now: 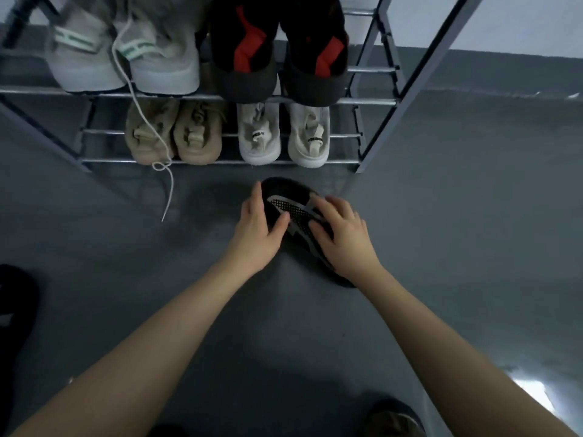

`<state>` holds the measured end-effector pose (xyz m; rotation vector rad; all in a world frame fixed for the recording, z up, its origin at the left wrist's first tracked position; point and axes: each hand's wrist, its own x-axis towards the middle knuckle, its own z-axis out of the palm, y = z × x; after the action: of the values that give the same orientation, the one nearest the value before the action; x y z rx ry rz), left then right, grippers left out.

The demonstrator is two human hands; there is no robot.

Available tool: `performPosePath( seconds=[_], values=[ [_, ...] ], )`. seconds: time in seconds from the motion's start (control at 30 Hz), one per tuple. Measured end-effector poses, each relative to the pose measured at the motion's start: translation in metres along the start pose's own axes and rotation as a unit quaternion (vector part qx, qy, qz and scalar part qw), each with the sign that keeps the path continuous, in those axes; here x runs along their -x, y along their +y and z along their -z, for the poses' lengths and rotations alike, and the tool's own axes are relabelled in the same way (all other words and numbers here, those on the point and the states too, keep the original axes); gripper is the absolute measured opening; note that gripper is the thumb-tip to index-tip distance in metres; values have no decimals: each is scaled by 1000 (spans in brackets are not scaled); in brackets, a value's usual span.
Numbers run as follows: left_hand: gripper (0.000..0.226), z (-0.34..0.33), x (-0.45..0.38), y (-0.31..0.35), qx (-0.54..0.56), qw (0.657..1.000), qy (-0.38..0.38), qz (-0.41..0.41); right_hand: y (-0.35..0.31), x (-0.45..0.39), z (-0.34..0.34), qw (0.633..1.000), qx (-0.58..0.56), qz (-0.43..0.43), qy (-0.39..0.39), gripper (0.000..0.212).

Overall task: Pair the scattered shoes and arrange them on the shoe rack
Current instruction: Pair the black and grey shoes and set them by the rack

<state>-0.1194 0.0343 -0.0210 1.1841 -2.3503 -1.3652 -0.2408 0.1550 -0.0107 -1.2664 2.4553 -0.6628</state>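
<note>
A black shoe (284, 192) with a silver mesh pattern lies on the grey floor just in front of the shoe rack (220, 97). My left hand (257, 225) grips its left side, thumb across the top. On its right side my right hand (342, 230) curls its fingers over the upper. The rack's upper bar carries a grey pair with green stripes (126, 55) and a black pair with red patches (277, 48). Below sit a beige pair (172, 134) and a white pair (284, 137).
A loose white lace (157, 159) hangs from the grey pair down to the floor. A dark object (15, 310) lies at the left edge and a brownish shoe (394, 419) at the bottom edge. The rack's right frame leg (394, 99) slants nearby.
</note>
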Motion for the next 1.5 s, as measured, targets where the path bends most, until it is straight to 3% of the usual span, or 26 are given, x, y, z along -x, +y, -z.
performPosePath(
  seconds=[0.13, 0.3, 0.43, 0.6, 0.73, 0.9, 1.0, 1.17, 1.33, 1.5],
  values=[
    [78, -17, 2, -27, -135, 988, -79, -15, 36, 23, -16, 989, 111, -12, -93, 73],
    [75, -38, 8, -32, -127, 988, -90, 0, 60, 20, -17, 965, 238, 13, -111, 87],
    [72, -40, 5, -29, -155, 985, -71, 31, 52, 15, -16, 967, 221, 23, -125, 80],
    [61, -25, 24, -33, -165, 984, -61, 17, 10, 52, -31, 991, 121, -7, -58, 72],
    [55, -3, 64, -54, -162, 985, -59, 7, -18, 89, -46, 993, 110, -11, -41, 76],
    [51, 16, 97, -74, -211, 974, -85, 9, -42, 119, -70, 976, 160, -27, -145, 85],
    [52, 23, 101, -75, -255, 963, -90, -15, -48, 119, -68, 970, 196, -16, -146, 79],
    [52, 48, 111, -69, -259, 965, -21, -30, -88, 101, -62, 987, 148, 38, -54, 59],
    [50, 108, 145, -94, -257, 964, 73, 15, -144, 74, -75, 984, 116, 96, -98, 49],
    [53, 166, 183, -142, -255, 943, 157, 146, -221, 56, -113, 969, 93, 181, -138, 42]
  ],
)
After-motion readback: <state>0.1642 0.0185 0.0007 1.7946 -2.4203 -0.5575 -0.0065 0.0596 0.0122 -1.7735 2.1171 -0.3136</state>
